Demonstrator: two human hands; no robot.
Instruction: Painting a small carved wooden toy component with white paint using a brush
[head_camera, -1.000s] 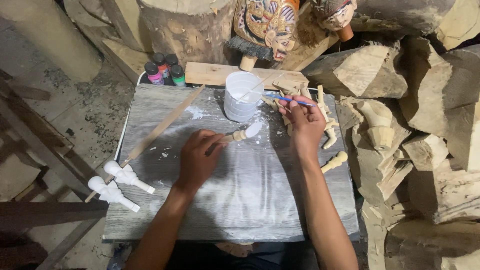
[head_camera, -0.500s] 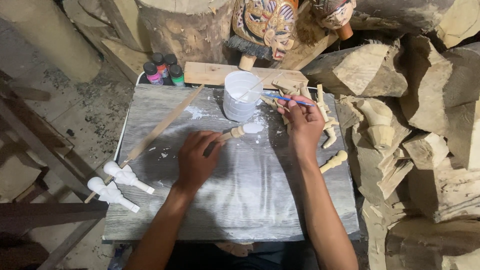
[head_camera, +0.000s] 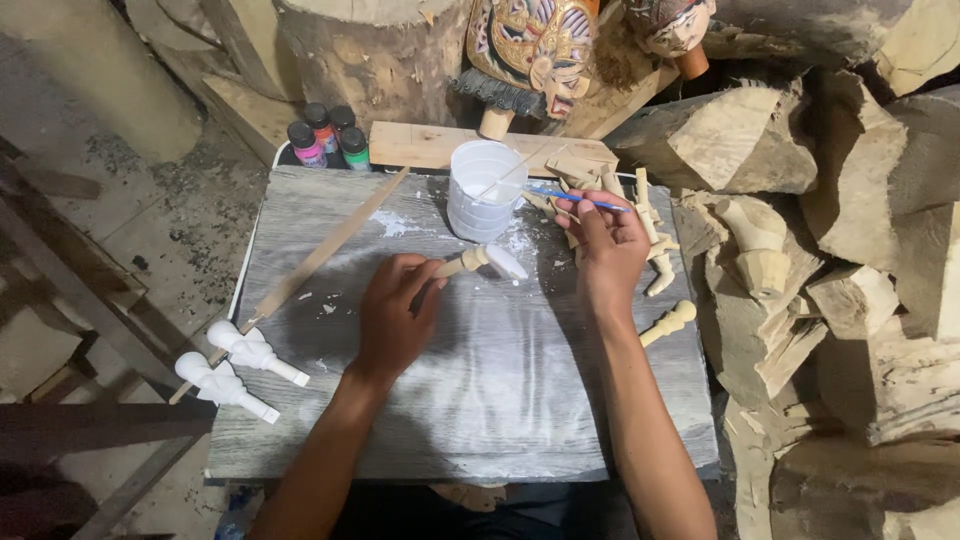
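Note:
My left hand (head_camera: 395, 315) grips a small carved wooden piece (head_camera: 480, 260) by its bare peg end; its far tip is coated white and rests just above the grey board (head_camera: 460, 400). My right hand (head_camera: 605, 245) holds a thin blue-handled paintbrush (head_camera: 575, 197) near a pile of unpainted wooden parts (head_camera: 645, 235) at the board's right edge. A white plastic cup of paint (head_camera: 485, 190) stands between the two hands at the back.
Two white-painted pieces (head_camera: 240, 365) lie at the board's left edge beside a long wooden stick (head_camera: 320, 250). Small paint bottles (head_camera: 325, 135) and a plank (head_camera: 450, 145) sit behind. Carved painted masks (head_camera: 530, 45) and rough wood blocks (head_camera: 800, 250) crowd the back and right.
My left hand has shifted slightly with the half-painted piece. My right hand stays by the wooden parts with the brush.

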